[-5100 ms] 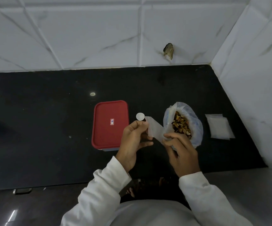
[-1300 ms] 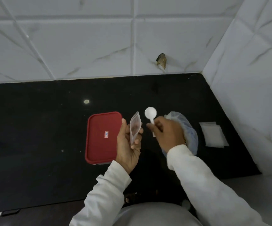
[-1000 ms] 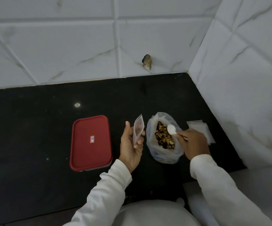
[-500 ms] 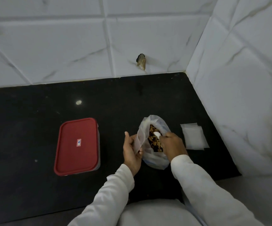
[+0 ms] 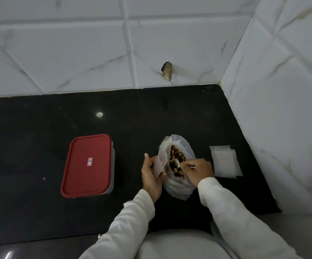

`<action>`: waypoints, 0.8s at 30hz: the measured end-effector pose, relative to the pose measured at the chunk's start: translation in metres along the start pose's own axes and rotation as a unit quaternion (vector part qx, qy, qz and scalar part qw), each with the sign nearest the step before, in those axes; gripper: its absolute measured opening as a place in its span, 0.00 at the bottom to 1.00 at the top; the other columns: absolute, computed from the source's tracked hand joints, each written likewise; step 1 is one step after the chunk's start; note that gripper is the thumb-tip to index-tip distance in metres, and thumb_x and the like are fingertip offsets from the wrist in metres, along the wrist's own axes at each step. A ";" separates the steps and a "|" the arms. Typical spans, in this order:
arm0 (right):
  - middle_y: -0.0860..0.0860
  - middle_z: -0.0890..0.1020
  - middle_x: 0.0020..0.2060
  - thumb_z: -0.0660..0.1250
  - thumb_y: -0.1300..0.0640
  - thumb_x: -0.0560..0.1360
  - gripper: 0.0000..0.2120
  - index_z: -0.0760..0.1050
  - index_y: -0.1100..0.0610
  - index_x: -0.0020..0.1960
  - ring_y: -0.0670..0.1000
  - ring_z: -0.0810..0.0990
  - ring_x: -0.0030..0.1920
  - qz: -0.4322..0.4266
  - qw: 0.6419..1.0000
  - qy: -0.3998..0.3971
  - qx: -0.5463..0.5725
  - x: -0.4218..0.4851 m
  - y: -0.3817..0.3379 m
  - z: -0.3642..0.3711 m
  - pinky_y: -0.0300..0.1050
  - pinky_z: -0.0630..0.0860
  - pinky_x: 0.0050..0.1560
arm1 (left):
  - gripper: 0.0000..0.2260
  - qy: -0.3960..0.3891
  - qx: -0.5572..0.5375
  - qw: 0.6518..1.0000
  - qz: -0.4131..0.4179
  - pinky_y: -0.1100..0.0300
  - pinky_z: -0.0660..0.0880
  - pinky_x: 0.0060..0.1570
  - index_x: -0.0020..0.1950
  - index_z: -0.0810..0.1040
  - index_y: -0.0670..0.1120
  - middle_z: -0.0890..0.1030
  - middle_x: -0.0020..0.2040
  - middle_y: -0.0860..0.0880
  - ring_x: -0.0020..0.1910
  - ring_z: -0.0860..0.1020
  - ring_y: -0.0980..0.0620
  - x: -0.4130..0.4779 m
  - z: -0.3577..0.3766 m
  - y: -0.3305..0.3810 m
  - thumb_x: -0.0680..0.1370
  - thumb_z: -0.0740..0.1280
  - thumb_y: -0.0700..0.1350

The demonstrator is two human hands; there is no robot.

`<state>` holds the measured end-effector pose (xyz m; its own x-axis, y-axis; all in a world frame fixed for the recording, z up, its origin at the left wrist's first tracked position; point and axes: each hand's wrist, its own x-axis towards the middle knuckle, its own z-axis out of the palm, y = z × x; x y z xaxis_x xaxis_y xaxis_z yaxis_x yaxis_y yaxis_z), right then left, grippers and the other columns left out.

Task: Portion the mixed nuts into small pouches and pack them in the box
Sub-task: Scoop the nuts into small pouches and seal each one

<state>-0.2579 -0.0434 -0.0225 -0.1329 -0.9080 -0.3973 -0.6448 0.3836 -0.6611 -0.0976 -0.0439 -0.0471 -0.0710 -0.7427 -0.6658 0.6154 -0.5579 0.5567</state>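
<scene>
A clear plastic bag [image 5: 177, 186] of mixed nuts [image 5: 176, 157] stands open on the black counter. My right hand [image 5: 198, 170] grips a small white scoop [image 5: 175, 162] with its bowl down among the nuts. My left hand [image 5: 151, 173] holds a small translucent pouch [image 5: 160, 162] upright, right beside the bag's left rim. A box with a red lid [image 5: 88, 165], shut, sits to the left of my hands. A small stack of flat pouches [image 5: 224, 161] lies to the right of the bag.
The black counter [image 5: 39, 128] runs far to the left. A white tiled wall stands behind, with a chipped hole [image 5: 167, 71] in it, and another tiled wall [image 5: 282, 109] closes the right side next to the flat pouches.
Earlier both hands worked the pouch open. Since then my right hand picked up the scoop and pushed it into the bag of nuts. My left hand brought the pouch against the bag.
</scene>
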 end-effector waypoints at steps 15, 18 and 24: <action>0.50 0.83 0.36 0.69 0.52 0.76 0.03 0.82 0.49 0.47 0.49 0.80 0.40 0.040 0.977 0.025 0.208 -0.030 -0.008 -0.040 0.42 0.77 0.45 | 0.19 -0.044 -0.039 0.997 -0.042 0.65 0.71 0.29 0.60 0.81 0.44 0.81 0.41 0.48 0.31 0.76 0.55 -0.002 -0.014 0.015 0.81 0.63 0.57; 0.48 0.82 0.34 0.69 0.52 0.76 0.04 0.82 0.50 0.48 0.46 0.80 0.38 -0.005 0.975 0.025 0.223 -0.046 -0.030 -0.046 0.39 0.75 0.43 | 0.20 -0.039 -0.030 0.998 -0.048 0.64 0.71 0.29 0.63 0.80 0.44 0.81 0.42 0.47 0.31 0.76 0.55 -0.002 -0.016 0.016 0.81 0.64 0.56; 0.44 0.83 0.35 0.69 0.53 0.75 0.04 0.83 0.48 0.47 0.41 0.80 0.37 -0.046 0.979 0.018 0.199 -0.061 -0.059 -0.035 0.36 0.75 0.44 | 0.17 -0.038 -0.022 0.998 -0.050 0.64 0.72 0.28 0.59 0.82 0.44 0.82 0.44 0.46 0.30 0.77 0.55 -0.006 -0.015 0.020 0.81 0.64 0.55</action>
<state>-0.2378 -0.0166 0.0633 -0.1190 -0.9446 -0.3060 -0.3129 0.3282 -0.8913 -0.0732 -0.0452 -0.0390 -0.1920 -0.7112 -0.6763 0.6359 -0.6151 0.4662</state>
